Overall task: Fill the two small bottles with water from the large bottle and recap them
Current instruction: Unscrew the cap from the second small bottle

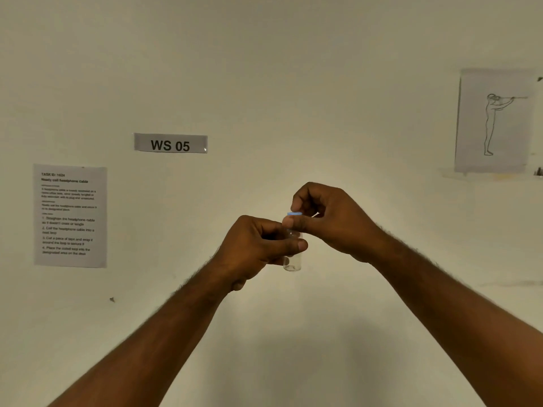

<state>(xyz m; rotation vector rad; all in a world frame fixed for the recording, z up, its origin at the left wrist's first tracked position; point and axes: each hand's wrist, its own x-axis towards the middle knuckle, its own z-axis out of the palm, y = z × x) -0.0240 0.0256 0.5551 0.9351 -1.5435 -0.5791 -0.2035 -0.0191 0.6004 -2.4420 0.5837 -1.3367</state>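
Left hand (258, 248) grips the small bottle (292, 259) upright to steady it while right hand (326, 218) pinches its blue cap (294, 213) for turning.

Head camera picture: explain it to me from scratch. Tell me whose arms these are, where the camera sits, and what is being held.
There is no machine here. A person wears one wide-angle camera on the head, so the two bare arms reaching in from the bottom are that person's own. The view faces a pale wall, and no table or work surface shows in this picture.

The left hand grips a small clear bottle round its body and holds it upright in the air. The right hand pinches the blue cap at the bottle's top. Whether the cap is going on or coming off cannot be told, nor whether there is water inside.

On the wall are a sign reading WS 05, an instruction sheet at the left, and a line drawing of a standing figure at the right.
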